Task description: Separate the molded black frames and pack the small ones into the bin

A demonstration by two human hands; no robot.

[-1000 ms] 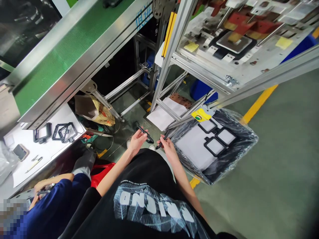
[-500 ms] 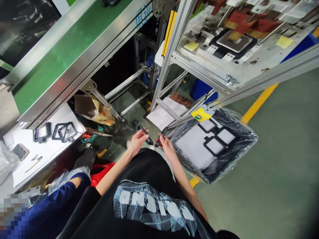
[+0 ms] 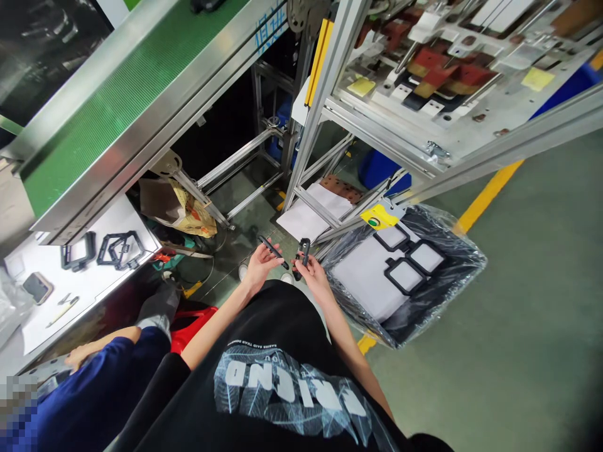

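In front of my waist, my left hand (image 3: 262,267) is closed on a black plastic frame (image 3: 273,251), which I see nearly edge-on. My right hand (image 3: 311,274) grips a second black plastic frame (image 3: 304,248), tilted up so that a small gap shows in it. The two pieces are close together but apart. To the right of my right hand lies a plastic-lined crate (image 3: 438,300) holding white sheets and several black frames (image 3: 406,277) with pale centres.
A green conveyor (image 3: 117,94) runs along the upper left. Below it, a white table (image 3: 101,282) bears black frames, a phone (image 3: 38,287) and a pen. A co-worker's blue-clothed body (image 3: 103,389) is at left. A metal-framed machine (image 3: 391,125) with red blocks stands at upper right.
The frame in my right hand has turned more upright, and the left one is more edge-on. In the machine, the red blocks have shifted down over the part. The co-worker's forearm has come into view.
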